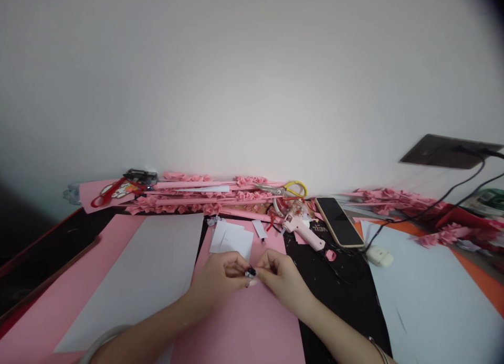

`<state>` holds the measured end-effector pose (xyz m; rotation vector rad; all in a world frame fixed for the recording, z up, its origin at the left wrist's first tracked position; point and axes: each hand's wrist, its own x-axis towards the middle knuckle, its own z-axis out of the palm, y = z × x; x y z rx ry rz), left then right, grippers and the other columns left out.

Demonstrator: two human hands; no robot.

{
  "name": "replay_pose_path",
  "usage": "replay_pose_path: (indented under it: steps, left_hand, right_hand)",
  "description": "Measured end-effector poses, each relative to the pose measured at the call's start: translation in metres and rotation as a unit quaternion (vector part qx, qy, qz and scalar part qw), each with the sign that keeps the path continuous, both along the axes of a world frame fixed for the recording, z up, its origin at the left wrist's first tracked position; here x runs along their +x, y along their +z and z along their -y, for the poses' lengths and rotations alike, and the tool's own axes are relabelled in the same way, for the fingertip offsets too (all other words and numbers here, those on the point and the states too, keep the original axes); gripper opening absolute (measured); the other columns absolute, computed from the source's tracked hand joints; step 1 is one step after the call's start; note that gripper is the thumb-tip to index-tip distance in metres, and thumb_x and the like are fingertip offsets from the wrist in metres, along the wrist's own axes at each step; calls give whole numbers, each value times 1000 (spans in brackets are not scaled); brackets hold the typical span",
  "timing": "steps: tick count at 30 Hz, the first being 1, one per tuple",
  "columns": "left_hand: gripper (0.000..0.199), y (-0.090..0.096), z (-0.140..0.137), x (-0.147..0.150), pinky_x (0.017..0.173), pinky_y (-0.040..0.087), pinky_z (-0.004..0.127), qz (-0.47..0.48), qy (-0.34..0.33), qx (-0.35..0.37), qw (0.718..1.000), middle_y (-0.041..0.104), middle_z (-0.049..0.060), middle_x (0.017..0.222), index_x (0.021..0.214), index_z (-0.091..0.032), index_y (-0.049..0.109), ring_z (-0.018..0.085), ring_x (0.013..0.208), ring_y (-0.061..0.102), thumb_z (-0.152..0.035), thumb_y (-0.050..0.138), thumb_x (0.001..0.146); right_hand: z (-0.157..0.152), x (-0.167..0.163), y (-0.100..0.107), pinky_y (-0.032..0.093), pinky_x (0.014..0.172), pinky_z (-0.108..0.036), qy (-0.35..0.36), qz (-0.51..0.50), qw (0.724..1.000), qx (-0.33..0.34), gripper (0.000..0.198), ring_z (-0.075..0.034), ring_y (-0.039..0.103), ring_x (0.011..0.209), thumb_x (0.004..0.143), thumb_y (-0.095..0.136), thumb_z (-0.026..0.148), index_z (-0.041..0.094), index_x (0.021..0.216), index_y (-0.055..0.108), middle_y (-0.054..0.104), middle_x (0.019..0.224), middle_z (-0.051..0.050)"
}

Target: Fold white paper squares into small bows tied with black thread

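My left hand (214, 276) and my right hand (284, 281) meet over a pink paper sheet (240, 327). Both are closed, thumbs and fingers pinched around a small piece of white paper (252, 283). Fingers cover most of it, so its shape cannot be made out; dark spots show at the left fingertips. Just beyond my hands lie white paper squares (235, 241), partly overlapping. A small crumpled white paper piece (213, 221) rests behind them, and a narrow white strip (259, 229) is to their right.
A pink glue gun (305, 232), yellow-handled scissors (295, 189) and a phone (340, 222) lie beyond my right hand. Pink paper flower stems (185, 201) line the wall. White sheets (145, 269) flank both sides. A white case (380, 256) and black cables (444, 196) are at right.
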<state>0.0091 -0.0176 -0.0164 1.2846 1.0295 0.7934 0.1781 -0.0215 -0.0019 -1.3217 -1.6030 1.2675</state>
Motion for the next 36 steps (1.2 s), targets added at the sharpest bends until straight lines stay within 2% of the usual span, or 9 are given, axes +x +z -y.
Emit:
replay_pose_path:
  steps: [8, 14, 24, 30, 36]
  left_hand:
    - [11, 0, 0, 0, 65, 47, 24, -5, -1, 4, 1000, 70, 0, 70, 68, -16, 63, 17, 71, 65, -13, 70, 60]
    - [11, 3, 2, 0, 64, 47, 24, -24, -3, -1, 1000, 69, -1, 68, 65, -16, 62, 18, 71, 65, -14, 71, 59]
    - [9, 7, 1, 2, 62, 46, 22, -42, -4, 7, 999, 69, -1, 67, 65, -16, 63, 16, 70, 65, -12, 68, 59]
    - [8, 7, 4, 1, 63, 44, 22, -45, -10, -2, 999, 69, -1, 69, 66, -16, 62, 16, 71, 65, -13, 67, 61]
    - [9, 9, 4, 2, 60, 43, 21, -40, -25, -3, 999, 66, -4, 63, 64, -16, 61, 14, 65, 63, -13, 69, 60]
  right_hand:
    - [-2, 0, 2, 21, 45, -21, 2, -44, 998, -50, 23, -8, 31, 46, 66, 68, 25, 17, 57, 48, 43, 52, 5]
    - [-4, 3, 8, 16, 41, -21, 29, -65, 992, -103, 27, -6, 26, 41, 67, 69, 32, 16, 58, 49, 37, 44, 8]
    - [-4, 4, 8, 14, 38, -19, 39, -82, 987, -130, 33, -4, 26, 39, 62, 73, 37, 15, 60, 48, 37, 43, 9]
    - [-6, 9, 7, 14, 37, -19, 70, -73, 984, -145, 34, -4, 25, 38, 64, 71, 39, 15, 60, 49, 35, 42, 10]
    - [-7, 13, 4, 15, 37, -19, 117, -95, 973, -175, 32, -3, 24, 37, 70, 67, 39, 14, 60, 49, 33, 42, 9]
